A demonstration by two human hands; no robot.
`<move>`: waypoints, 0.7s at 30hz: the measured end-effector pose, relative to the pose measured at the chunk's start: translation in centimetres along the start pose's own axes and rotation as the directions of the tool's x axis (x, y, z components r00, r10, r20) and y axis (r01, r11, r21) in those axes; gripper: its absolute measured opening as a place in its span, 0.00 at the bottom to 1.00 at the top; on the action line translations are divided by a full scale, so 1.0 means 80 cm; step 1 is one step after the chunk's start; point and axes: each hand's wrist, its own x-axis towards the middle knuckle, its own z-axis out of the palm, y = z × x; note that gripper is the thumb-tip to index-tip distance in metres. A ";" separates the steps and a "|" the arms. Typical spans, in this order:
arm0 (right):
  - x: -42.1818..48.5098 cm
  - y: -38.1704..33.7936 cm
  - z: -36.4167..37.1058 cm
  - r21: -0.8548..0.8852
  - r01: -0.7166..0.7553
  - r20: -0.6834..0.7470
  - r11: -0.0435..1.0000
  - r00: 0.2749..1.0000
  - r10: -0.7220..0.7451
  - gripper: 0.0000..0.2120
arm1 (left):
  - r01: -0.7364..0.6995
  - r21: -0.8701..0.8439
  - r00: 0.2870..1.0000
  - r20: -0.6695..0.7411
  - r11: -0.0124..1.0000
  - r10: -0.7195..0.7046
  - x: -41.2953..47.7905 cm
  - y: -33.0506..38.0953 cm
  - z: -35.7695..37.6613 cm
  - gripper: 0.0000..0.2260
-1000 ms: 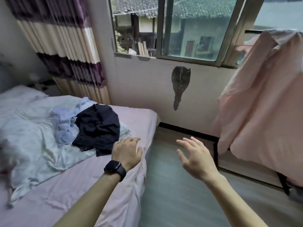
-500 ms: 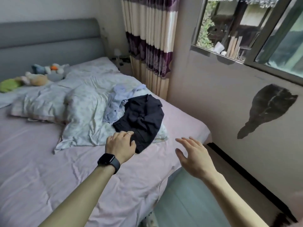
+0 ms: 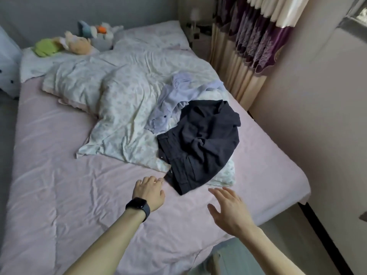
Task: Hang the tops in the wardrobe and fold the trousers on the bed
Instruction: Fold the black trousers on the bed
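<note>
while both my arms reach over the bed [image 3: 59, 185], my left hand [image 3: 148, 192] sits just beside the near corner of the dark garment [image 3: 202, 143], fingers loosely curled under and gripping nothing; whether the knuckles touch the cloth i cannot tell. a watch [image 3: 139, 207] is on that wrist and a ring [image 3: 161, 182] on one finger. my right hand [image 3: 228, 210] is held palm down with fingers straight and spread, empty, near the garment's near edge but apart from it. the dark garment lies crumpled, partly on the pink sheet and partly on the quilt [image 3: 123, 100], towards the bed's right side. a blue garment [image 3: 174, 104] lies bunched on the quilt just beyond it, the two touching, the dark one overlapping its near edge. plush toys [image 3: 79, 42] rest at the head of the bed. a curtain [image 3: 252, 42] hangs at upper right, beside the wall.
</note>
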 end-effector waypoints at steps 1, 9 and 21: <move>0.027 0.006 0.014 -0.007 0.024 0.049 1.000 0.999 -0.024 0.28 | 0.033 -0.021 0.999 0.031 0.999 -0.033 0.016 0.000 0.016 0.23; 0.200 0.029 0.164 -0.039 0.188 0.266 0.981 0.949 -0.171 0.35 | 0.326 -0.203 0.929 0.247 0.923 -0.274 0.094 0.002 0.195 0.28; 0.289 0.032 0.284 -0.237 0.246 0.120 0.940 0.967 -0.223 0.15 | 0.392 -0.267 0.901 0.307 0.880 -0.308 0.072 -0.012 0.302 0.31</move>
